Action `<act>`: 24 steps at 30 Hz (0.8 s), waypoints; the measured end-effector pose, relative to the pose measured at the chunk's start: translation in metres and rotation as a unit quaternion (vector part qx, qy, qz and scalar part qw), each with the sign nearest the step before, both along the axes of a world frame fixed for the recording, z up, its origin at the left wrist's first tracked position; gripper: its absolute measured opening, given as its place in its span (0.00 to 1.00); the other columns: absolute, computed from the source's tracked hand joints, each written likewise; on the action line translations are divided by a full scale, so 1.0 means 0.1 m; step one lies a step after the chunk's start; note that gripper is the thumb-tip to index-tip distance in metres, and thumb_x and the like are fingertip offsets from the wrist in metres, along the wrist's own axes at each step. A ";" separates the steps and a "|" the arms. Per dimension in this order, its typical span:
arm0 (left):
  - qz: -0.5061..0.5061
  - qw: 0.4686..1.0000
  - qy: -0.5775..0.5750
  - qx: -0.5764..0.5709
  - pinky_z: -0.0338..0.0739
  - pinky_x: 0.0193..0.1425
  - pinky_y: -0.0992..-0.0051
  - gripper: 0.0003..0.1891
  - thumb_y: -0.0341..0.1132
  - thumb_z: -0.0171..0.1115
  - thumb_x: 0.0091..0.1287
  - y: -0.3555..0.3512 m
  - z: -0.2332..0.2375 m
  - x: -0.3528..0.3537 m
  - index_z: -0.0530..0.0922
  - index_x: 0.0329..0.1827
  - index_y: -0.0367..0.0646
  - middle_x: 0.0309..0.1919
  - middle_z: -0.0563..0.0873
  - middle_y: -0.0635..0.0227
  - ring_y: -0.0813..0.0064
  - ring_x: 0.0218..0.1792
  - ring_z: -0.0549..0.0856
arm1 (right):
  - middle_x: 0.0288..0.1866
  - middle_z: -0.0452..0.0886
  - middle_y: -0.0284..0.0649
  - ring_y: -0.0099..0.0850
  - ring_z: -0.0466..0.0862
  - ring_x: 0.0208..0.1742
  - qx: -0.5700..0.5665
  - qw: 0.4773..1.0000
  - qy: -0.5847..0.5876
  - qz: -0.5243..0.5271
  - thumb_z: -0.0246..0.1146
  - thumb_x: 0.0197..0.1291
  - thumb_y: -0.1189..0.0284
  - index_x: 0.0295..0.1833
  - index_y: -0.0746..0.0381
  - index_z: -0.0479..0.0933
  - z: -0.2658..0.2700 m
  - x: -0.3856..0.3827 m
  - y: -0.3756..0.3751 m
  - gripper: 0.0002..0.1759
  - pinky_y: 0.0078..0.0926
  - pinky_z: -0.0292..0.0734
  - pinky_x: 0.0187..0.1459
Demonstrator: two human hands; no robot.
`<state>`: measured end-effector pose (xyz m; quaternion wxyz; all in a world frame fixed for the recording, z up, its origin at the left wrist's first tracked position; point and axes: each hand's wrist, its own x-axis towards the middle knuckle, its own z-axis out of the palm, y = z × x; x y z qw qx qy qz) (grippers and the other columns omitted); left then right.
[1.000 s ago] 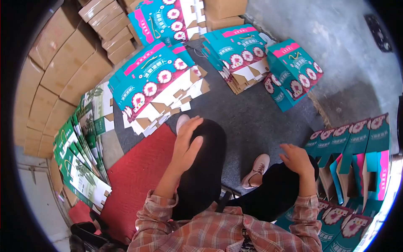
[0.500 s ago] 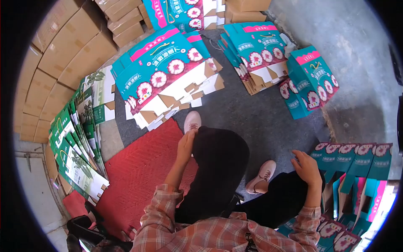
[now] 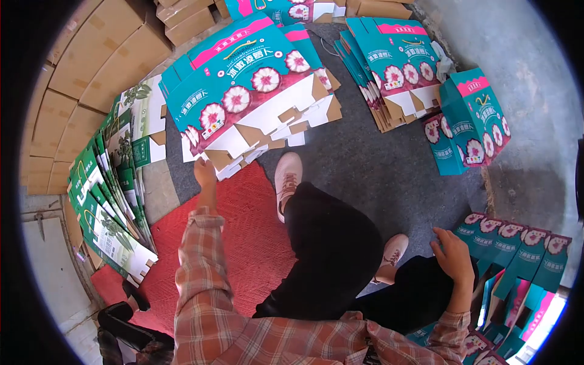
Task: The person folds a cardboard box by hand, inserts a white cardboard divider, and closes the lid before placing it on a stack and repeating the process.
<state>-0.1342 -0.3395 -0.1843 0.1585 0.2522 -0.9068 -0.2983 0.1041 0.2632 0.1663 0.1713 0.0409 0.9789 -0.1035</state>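
My left hand [image 3: 205, 173] reaches forward to the lower left edge of a stack of flat teal and pink cartons [image 3: 243, 85] with white flaps. Its fingertips meet the flaps, and whether they grip one is hard to tell. Over my right knee is my right hand [image 3: 452, 254], its fingers apart and holding nothing. To its right stand several folded teal boxes [image 3: 517, 246] in rows.
A second flat carton stack [image 3: 395, 67] and an upright teal box [image 3: 471, 121] stand at the upper right. Green cartons [image 3: 115, 213] lean at the left beside brown boxes [image 3: 91, 67]. A red mat [image 3: 243, 237] lies below. Another person's leg [image 3: 121, 313] shows at lower left.
My left hand has left my knee and moved forward and left to the carton stack. My right hand stays near my right knee. The view has shifted slightly.
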 end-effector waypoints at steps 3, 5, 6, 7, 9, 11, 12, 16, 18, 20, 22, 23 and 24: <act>0.047 0.975 0.011 0.218 0.75 0.31 0.71 0.13 0.34 0.61 0.59 -0.20 -0.15 -0.28 0.79 0.40 0.32 0.24 0.81 0.62 0.71 0.25 0.80 | 0.41 0.80 0.48 0.47 0.81 0.43 -0.002 1.000 0.001 0.011 0.62 0.59 0.69 0.54 0.62 0.75 -0.06 -0.03 -0.02 0.18 0.41 0.76 0.42; 0.076 0.929 0.021 0.361 0.73 0.26 0.72 0.11 0.36 0.62 0.60 -0.17 -0.12 -0.39 0.79 0.35 0.33 0.21 0.79 0.67 0.74 0.21 0.77 | 0.41 0.80 0.47 0.47 0.81 0.42 0.009 1.000 -0.011 0.008 0.62 0.59 0.69 0.54 0.61 0.75 -0.03 -0.09 -0.08 0.18 0.41 0.76 0.42; 0.106 0.923 0.014 0.369 0.70 0.22 0.74 0.12 0.38 0.65 0.59 -0.17 -0.11 -0.41 0.78 0.33 0.36 0.21 0.79 0.69 0.76 0.20 0.76 | 0.40 0.80 0.47 0.47 0.81 0.42 0.021 0.999 -0.024 0.004 0.62 0.59 0.69 0.55 0.61 0.74 -0.01 -0.09 -0.11 0.18 0.41 0.76 0.42; 0.135 0.916 0.009 0.377 0.68 0.19 0.75 0.13 0.41 0.68 0.58 -0.16 -0.12 -0.44 0.78 0.31 0.39 0.21 0.79 0.71 0.77 0.18 0.75 | 0.40 0.80 0.47 0.47 0.81 0.42 0.024 0.999 -0.028 0.000 0.62 0.59 0.69 0.55 0.61 0.74 -0.01 -0.09 -0.11 0.18 0.41 0.76 0.42; 0.141 0.896 -0.015 0.422 0.68 0.17 0.75 0.15 0.44 0.71 0.57 -0.22 -0.10 -0.44 0.78 0.31 0.41 0.21 0.79 0.72 0.77 0.17 0.75 | 0.39 0.80 0.46 0.46 0.81 0.41 0.031 0.999 -0.021 0.013 0.62 0.59 0.68 0.54 0.61 0.74 -0.03 -0.09 -0.15 0.18 0.41 0.76 0.42; 0.169 0.848 -0.076 0.496 0.69 0.16 0.77 0.19 0.50 0.75 0.55 -0.19 -0.01 -0.48 0.80 0.37 0.46 0.24 0.82 0.72 0.76 0.18 0.78 | 0.39 0.80 0.46 0.46 0.81 0.42 0.040 0.999 -0.026 0.012 0.62 0.59 0.68 0.54 0.61 0.75 -0.05 -0.08 -0.14 0.18 0.41 0.76 0.42; 0.167 0.848 -0.079 0.497 0.69 0.16 0.77 0.19 0.50 0.75 0.55 -0.09 0.07 -0.47 0.80 0.37 0.46 0.24 0.82 0.72 0.76 0.18 0.78 | 0.39 0.80 0.46 0.45 0.81 0.42 0.045 0.998 -0.031 0.014 0.62 0.59 0.68 0.54 0.61 0.75 -0.06 -0.07 -0.14 0.18 0.41 0.76 0.42; 0.050 0.747 -0.031 0.662 0.82 0.37 0.71 0.17 0.44 0.68 0.63 0.21 0.44 -0.47 0.78 0.48 0.44 0.40 0.85 0.66 0.71 0.39 0.85 | 0.39 0.80 0.46 0.45 0.81 0.42 0.055 0.998 -0.034 0.003 0.62 0.59 0.68 0.53 0.61 0.75 -0.07 -0.06 -0.12 0.17 0.41 0.76 0.42; -0.063 0.720 0.012 0.691 0.81 0.50 0.69 0.16 0.39 0.63 0.67 0.46 0.89 -0.41 0.75 0.53 0.41 0.46 0.84 0.64 0.70 0.47 0.84 | 0.38 0.80 0.45 0.45 0.81 0.42 0.054 0.998 -0.025 0.019 0.62 0.59 0.68 0.53 0.60 0.75 -0.07 -0.04 -0.12 0.17 0.41 0.76 0.41; -0.092 0.727 0.010 0.681 0.80 0.52 0.70 0.15 0.35 0.59 0.69 0.58 1.23 -0.45 0.74 0.56 0.39 0.49 0.83 0.63 0.69 0.48 0.84 | 0.38 0.80 0.45 0.44 0.81 0.42 0.049 0.999 -0.015 0.017 0.62 0.59 0.68 0.53 0.60 0.74 -0.06 -0.02 -0.11 0.17 0.41 0.76 0.41; -0.142 0.743 0.063 0.651 0.80 0.51 0.70 0.15 0.34 0.60 0.68 0.76 1.68 -0.46 0.74 0.55 0.38 0.47 0.84 0.63 0.70 0.48 0.84 | 0.38 0.80 0.45 0.44 0.81 0.42 0.044 0.999 -0.003 0.017 0.62 0.59 0.67 0.53 0.60 0.74 -0.04 0.04 -0.09 0.17 0.41 0.76 0.41; -0.172 0.740 0.052 0.649 0.80 0.50 0.71 0.16 0.33 0.59 0.67 0.83 1.93 -0.48 0.74 0.55 0.37 0.46 0.84 0.63 0.70 0.46 0.85 | 0.38 0.80 0.45 0.44 0.81 0.42 0.042 0.999 0.009 0.024 0.62 0.58 0.68 0.53 0.61 0.74 -0.05 0.07 -0.05 0.17 0.41 0.76 0.41; -0.179 0.740 0.058 0.645 0.80 0.50 0.71 0.16 0.33 0.59 0.67 0.93 2.19 -0.46 0.74 0.55 0.37 0.46 0.84 0.63 0.70 0.46 0.85 | 0.38 0.80 0.45 0.44 0.81 0.42 0.040 0.998 0.022 0.030 0.63 0.58 0.68 0.52 0.61 0.74 -0.04 0.10 -0.02 0.17 0.41 0.76 0.41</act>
